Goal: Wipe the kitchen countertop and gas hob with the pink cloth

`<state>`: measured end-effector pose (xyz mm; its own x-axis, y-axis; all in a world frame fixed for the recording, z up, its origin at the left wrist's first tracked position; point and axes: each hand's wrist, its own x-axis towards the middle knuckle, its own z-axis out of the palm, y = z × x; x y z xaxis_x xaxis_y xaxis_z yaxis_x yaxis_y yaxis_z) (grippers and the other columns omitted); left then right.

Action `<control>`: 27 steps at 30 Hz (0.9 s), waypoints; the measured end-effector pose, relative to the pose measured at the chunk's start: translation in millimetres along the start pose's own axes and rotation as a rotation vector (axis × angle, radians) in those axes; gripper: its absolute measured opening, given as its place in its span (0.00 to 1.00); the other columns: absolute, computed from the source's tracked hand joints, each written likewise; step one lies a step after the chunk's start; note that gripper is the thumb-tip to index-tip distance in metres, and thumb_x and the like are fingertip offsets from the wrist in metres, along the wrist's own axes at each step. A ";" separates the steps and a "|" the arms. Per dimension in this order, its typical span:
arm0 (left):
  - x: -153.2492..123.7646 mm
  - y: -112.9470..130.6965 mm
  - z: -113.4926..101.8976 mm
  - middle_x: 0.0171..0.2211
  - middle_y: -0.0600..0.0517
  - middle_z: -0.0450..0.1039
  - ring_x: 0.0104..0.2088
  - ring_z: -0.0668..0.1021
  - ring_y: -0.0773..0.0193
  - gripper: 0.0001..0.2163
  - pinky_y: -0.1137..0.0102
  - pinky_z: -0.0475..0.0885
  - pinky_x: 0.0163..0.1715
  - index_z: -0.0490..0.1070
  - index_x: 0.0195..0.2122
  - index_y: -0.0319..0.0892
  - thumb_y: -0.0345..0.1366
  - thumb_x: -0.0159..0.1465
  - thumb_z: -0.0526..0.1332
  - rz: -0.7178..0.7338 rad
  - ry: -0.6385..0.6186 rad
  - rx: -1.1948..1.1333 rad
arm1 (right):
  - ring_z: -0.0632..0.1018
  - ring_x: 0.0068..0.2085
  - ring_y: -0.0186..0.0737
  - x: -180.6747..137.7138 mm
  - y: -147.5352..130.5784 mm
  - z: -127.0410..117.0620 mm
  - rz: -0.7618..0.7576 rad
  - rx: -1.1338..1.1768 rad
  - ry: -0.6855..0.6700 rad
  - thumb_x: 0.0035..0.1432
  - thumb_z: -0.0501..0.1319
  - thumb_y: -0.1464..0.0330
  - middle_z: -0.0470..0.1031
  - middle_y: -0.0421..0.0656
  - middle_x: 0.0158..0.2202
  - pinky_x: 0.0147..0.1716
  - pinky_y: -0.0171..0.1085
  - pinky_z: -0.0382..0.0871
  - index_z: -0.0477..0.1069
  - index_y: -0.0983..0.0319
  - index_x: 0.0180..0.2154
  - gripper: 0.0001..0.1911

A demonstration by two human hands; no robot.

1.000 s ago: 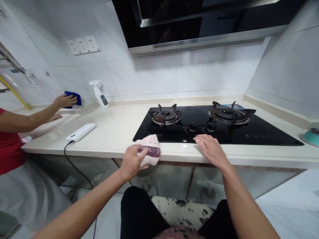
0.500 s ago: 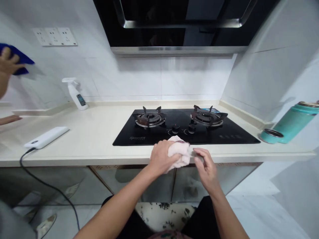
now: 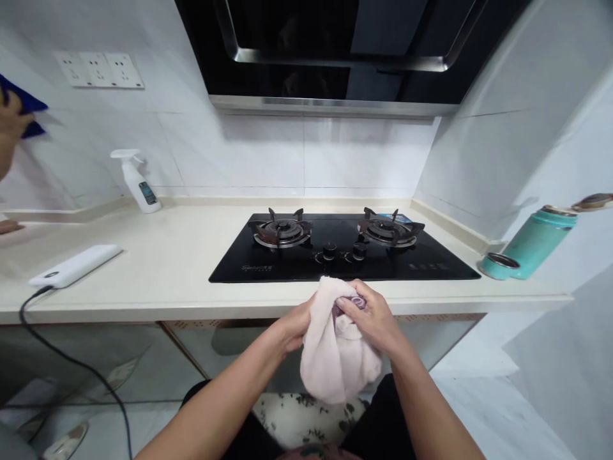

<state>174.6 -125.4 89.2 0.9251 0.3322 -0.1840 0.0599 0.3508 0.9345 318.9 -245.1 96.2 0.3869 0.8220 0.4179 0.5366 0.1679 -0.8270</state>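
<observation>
My left hand point(image 3: 294, 326) and my right hand point(image 3: 368, 317) meet just in front of the counter edge, both gripping a pale pink towel point(image 3: 338, 361). The towel hangs loosely below them, over the cabinet front, and a dark purple label or band shows between my fingers. Behind my hands lies a black glass gas hob point(image 3: 345, 265) with two burners, and its front edge is close to the towel but apart from my fingers.
A white spray bottle point(image 3: 138, 185) and a white power bank point(image 3: 75, 266) with a black cable stand on the cream counter point(image 3: 182, 243). A teal flask point(image 3: 539, 243) and its cup lie at the right. At far left, another person's hand point(image 3: 9, 121) holds a blue cloth against the wall.
My hands have come together, and my right hand has taken hold of the towel. The towel has dropped open, hanging below the counter edge instead of bunched. The other person's hand has shifted left.
</observation>
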 end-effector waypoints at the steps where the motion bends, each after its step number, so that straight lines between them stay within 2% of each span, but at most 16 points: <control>1: -3.7 -4.2 -5.2 0.49 0.41 0.83 0.54 0.82 0.48 0.31 0.58 0.76 0.56 0.78 0.55 0.40 0.63 0.67 0.61 0.006 -0.004 -0.042 | 0.76 0.39 0.41 2.7 -0.7 0.5 0.024 0.001 -0.002 0.65 0.62 0.56 0.77 0.40 0.37 0.41 0.39 0.71 0.76 0.57 0.40 0.11; 3: -15.1 -10.6 -18.1 0.55 0.40 0.80 0.58 0.80 0.47 0.37 0.55 0.74 0.59 0.75 0.60 0.42 0.69 0.67 0.54 0.055 -0.008 -0.060 | 0.74 0.35 0.39 5.8 0.3 1.3 0.059 0.015 0.050 0.63 0.63 0.54 0.75 0.38 0.32 0.37 0.37 0.68 0.74 0.57 0.36 0.13; 5: -29.4 -15.5 -30.2 0.61 0.41 0.76 0.62 0.77 0.47 0.37 0.54 0.72 0.61 0.71 0.63 0.44 0.69 0.65 0.58 0.142 -0.006 0.041 | 0.72 0.32 0.37 5.9 3.3 3.5 0.125 0.087 0.063 0.61 0.64 0.52 0.72 0.37 0.29 0.32 0.35 0.66 0.72 0.58 0.35 0.15; 8: -47.7 -24.5 -38.1 0.63 0.43 0.74 0.62 0.75 0.46 0.39 0.53 0.70 0.63 0.68 0.65 0.45 0.54 0.56 0.75 0.233 0.073 0.349 | 0.65 0.24 0.34 2.0 8.2 13.9 0.267 0.261 0.006 0.60 0.63 0.50 0.65 0.33 0.24 0.21 0.33 0.57 0.67 0.56 0.34 0.17; 10: -54.5 -33.3 -35.9 0.61 0.44 0.75 0.60 0.76 0.46 0.40 0.52 0.70 0.63 0.67 0.66 0.45 0.46 0.53 0.77 0.249 0.171 0.526 | 0.61 0.21 0.32 -1.5 9.6 24.6 0.320 0.343 -0.012 0.61 0.62 0.50 0.62 0.32 0.23 0.19 0.32 0.53 0.65 0.56 0.34 0.17; 12: -57.6 -43.7 -30.9 0.63 0.43 0.72 0.61 0.75 0.46 0.43 0.51 0.69 0.64 0.63 0.70 0.45 0.43 0.54 0.76 0.280 0.259 0.597 | 0.61 0.21 0.32 -4.7 8.4 34.4 0.312 0.360 0.014 0.62 0.61 0.51 0.62 0.32 0.23 0.20 0.32 0.55 0.64 0.56 0.34 0.16; 15: -59.7 -58.1 -25.8 0.69 0.40 0.62 0.67 0.69 0.44 0.52 0.51 0.66 0.67 0.53 0.75 0.46 0.42 0.52 0.77 0.368 0.361 0.626 | 0.66 0.25 0.34 -8.4 2.6 41.5 0.251 0.265 0.010 0.62 0.61 0.55 0.66 0.34 0.25 0.24 0.33 0.61 0.66 0.56 0.33 0.13; 17: -61.1 -63.6 -26.8 0.66 0.41 0.63 0.66 0.69 0.46 0.43 0.53 0.66 0.67 0.59 0.73 0.46 0.40 0.56 0.73 0.423 0.444 0.705 | 0.70 0.29 0.37 -9.7 -1.3 41.0 0.182 0.176 -0.040 0.62 0.62 0.58 0.70 0.36 0.28 0.28 0.34 0.65 0.69 0.56 0.33 0.09; 19: -63.2 -64.8 -31.4 0.58 0.44 0.70 0.60 0.74 0.51 0.26 0.57 0.70 0.63 0.72 0.64 0.45 0.37 0.63 0.65 0.471 0.473 0.797 | 0.73 0.33 0.39 -9.9 -2.9 38.2 0.114 0.133 -0.069 0.62 0.61 0.60 0.73 0.38 0.31 0.33 0.36 0.67 0.72 0.57 0.32 0.08; 21: -66.7 -62.3 -38.4 0.49 0.47 0.76 0.52 0.78 0.55 0.15 0.61 0.73 0.57 0.79 0.53 0.45 0.36 0.68 0.59 0.487 0.459 0.837 | 0.74 0.36 0.40 -9.5 -2.1 35.0 0.084 0.130 -0.069 0.62 0.61 0.60 0.75 0.39 0.33 0.37 0.36 0.68 0.73 0.57 0.32 0.09; 23: -71.8 -57.3 -45.9 0.44 0.48 0.78 0.48 0.79 0.57 0.13 0.63 0.74 0.53 0.81 0.49 0.45 0.36 0.70 0.57 0.481 0.463 0.831 | 0.74 0.35 0.40 -9.7 -0.6 32.5 0.092 0.141 -0.076 0.63 0.62 0.60 0.74 0.38 0.32 0.37 0.36 0.67 0.74 0.57 0.33 0.10; 27: -86.8 -40.0 -55.6 0.48 0.47 0.79 0.51 0.79 0.57 0.13 0.63 0.73 0.54 0.81 0.48 0.44 0.39 0.73 0.57 0.558 0.513 0.835 | 0.75 0.37 0.40 -13.9 -2.1 30.7 0.083 0.168 -0.133 0.66 0.62 0.58 0.75 0.39 0.35 0.38 0.35 0.67 0.77 0.57 0.37 0.10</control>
<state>71.1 -119.6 50.8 0.6489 0.6473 0.4001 0.0962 -0.5913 0.8007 289.4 -240.1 80.6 0.3168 0.8993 0.3016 0.3705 0.1754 -0.9121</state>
